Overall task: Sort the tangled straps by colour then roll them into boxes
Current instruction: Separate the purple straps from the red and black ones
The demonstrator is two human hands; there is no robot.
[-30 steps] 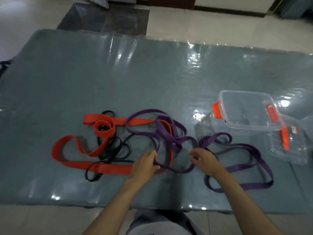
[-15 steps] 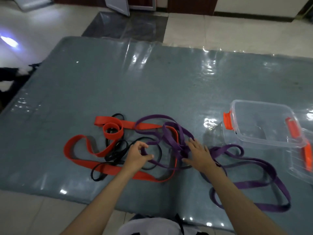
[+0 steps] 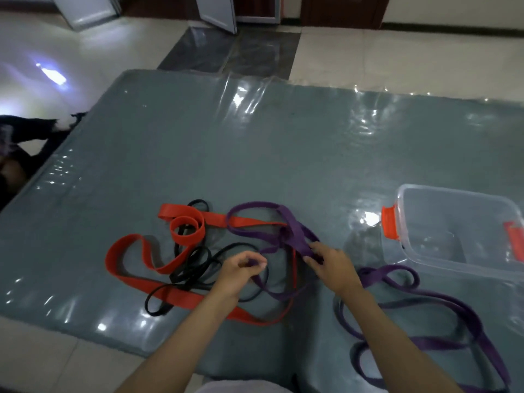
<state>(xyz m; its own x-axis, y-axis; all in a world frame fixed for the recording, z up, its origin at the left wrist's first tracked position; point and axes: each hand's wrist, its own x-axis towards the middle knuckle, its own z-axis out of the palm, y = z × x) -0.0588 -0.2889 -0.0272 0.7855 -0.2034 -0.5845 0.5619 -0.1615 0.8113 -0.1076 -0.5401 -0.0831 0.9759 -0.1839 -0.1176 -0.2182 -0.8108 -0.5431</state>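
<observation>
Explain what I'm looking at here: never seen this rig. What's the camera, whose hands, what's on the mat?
There is no robot. A person wears one wide-angle camera on the head, looking forward and down, so the two bare arms entering from the bottom edge are their own.

On the floor lies a grey mat under shiny clear film. On it is a tangle of three straps: a wide red strap, a thin black strap and a long purple strap that trails off to the right. At the right edge stands a clear plastic box with orange clips, nothing inside it.

The left hand pinches a loop of the purple strap. The right hand grips a bunched part of the same strap. The colours are not yet separated.
</observation>
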